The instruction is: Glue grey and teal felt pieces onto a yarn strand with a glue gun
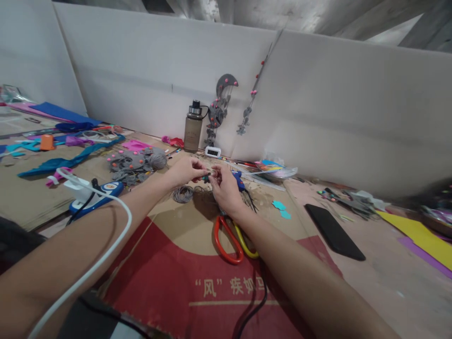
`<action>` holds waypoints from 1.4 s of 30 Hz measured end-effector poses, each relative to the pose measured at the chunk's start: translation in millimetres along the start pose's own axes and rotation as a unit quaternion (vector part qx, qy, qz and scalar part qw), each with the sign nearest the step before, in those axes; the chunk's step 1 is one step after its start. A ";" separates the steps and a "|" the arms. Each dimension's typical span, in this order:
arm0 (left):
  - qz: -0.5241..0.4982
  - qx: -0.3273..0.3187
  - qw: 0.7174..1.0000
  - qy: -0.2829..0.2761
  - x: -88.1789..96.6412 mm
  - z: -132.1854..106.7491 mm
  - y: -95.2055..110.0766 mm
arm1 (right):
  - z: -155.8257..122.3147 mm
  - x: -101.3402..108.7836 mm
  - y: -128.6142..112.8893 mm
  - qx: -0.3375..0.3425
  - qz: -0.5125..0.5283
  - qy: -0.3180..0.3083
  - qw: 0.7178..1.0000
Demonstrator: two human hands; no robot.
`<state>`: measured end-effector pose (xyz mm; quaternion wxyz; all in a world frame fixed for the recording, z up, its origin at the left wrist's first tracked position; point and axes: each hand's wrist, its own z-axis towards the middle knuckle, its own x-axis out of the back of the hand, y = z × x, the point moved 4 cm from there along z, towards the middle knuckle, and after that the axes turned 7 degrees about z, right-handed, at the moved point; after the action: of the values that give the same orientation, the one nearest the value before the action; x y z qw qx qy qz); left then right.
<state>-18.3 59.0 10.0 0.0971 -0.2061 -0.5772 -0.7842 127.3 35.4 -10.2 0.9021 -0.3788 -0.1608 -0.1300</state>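
Note:
My left hand [190, 170] and my right hand [225, 184] meet above the cardboard, fingertips pinched close together. Between them is a small dark teal piece [205, 178], too small to make out its kind. Both hands seem closed on it. Just below my left hand lies a coil of grey cord [183, 194]. Under my right wrist are scissors with one red and one yellow handle [229, 241], their blades hidden by the hand. A blue glue gun [238, 179], partly covered, sits behind my right hand.
A water bottle [193, 127] stands at the back beside a small white digital display [213, 151]. Left are grey felt pieces with pink dots [130, 162] and a power strip [102, 192]. A white cable [129, 216] crosses my left forearm. Right lies a black phone [334, 230].

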 end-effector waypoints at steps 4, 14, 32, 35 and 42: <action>-0.056 0.051 0.996 0.054 2.1 -1.4 -2.7 | -1.2 -1.6 3.5 -0.023 0.010 0.011 1.000; -0.162 0.120 0.979 0.027 -9.7 -7.1 -4.0 | 1.2 3.1 4.9 -0.059 0.037 0.037 0.997; -0.227 0.117 0.965 0.053 -16.3 -5.5 -11.4 | 0.5 -0.3 5.5 -0.088 0.040 0.016 0.995; -0.245 0.105 0.963 0.050 -16.3 -4.9 -11.3 | 0.7 0.1 5.2 -0.096 0.046 0.018 0.994; -0.273 0.094 0.954 0.077 -14.4 -4.7 -12.7 | 0.2 -1.9 1.6 -0.094 0.073 0.019 0.993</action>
<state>-11.4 57.4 -8.4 -0.0574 0.0299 -0.6736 -0.7362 126.1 36.9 -11.8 0.8724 -0.4701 -0.1028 -0.0857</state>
